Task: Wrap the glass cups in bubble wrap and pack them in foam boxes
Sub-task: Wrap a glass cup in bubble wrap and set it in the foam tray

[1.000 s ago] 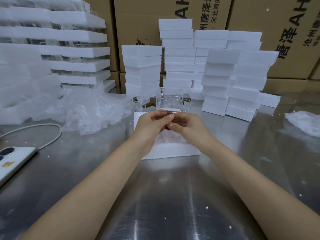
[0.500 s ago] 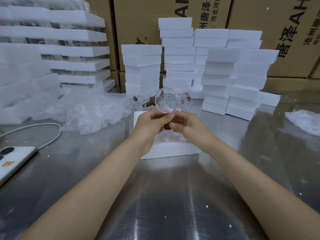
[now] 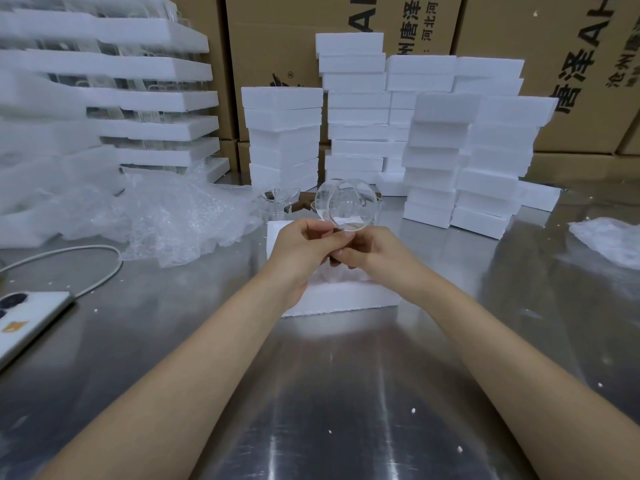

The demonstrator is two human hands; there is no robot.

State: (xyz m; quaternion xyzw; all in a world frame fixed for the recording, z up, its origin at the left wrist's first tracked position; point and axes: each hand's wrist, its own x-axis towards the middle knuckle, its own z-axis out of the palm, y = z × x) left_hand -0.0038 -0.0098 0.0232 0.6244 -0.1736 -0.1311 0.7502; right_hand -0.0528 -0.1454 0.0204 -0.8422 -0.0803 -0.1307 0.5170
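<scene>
Both hands hold a clear glass cup [image 3: 346, 206] tipped on its side, its round end facing me, above an open white foam box [image 3: 341, 299] on the metal table. My left hand [image 3: 304, 249] pinches the cup's lower edge with thumb and fingers. My right hand [image 3: 372, 252] grips it from the right and below. More clear glass cups [image 3: 277, 202] stand just behind the box. A heap of bubble wrap [image 3: 166, 216] lies to the left.
Stacks of white foam boxes [image 3: 464, 150] rise behind the cups, with taller foam trays [image 3: 138, 98] at the far left and cardboard cartons [image 3: 571, 64] at the back. A phone [image 3: 24, 317] with its cable lies at the left edge. Another wad of wrap [image 3: 613, 240] sits at the right.
The glass cup has been turned from upright onto its side, so its round end now faces me, and raised slightly. Both hands stay above the foam box.
</scene>
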